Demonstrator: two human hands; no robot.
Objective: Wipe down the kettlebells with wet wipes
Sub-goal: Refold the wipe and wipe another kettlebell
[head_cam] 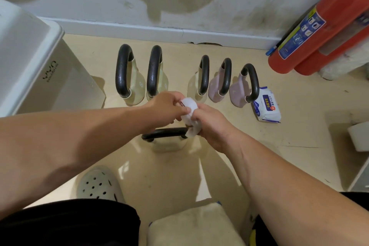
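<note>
A white wet wipe (190,116) is bunched between both hands above a cream kettlebell (167,143) with a black handle that stands on the floor just below them. My left hand (166,109) pinches the wipe's upper part. My right hand (211,124) grips its lower part close to the right end of that handle. Behind them, several kettlebells stand in a row near the wall: two large cream ones (131,86), a smaller cream one (196,84) and two pink ones (238,90). A wet wipe pack (266,109) lies beside the rightmost pink one.
A white bin (30,62) stands at the left. Two red fire extinguishers (319,26) lean in the right corner. A white box (359,136) sits at the right edge. My grey clog (98,183) and a cream stool cushion (191,225) are at the bottom.
</note>
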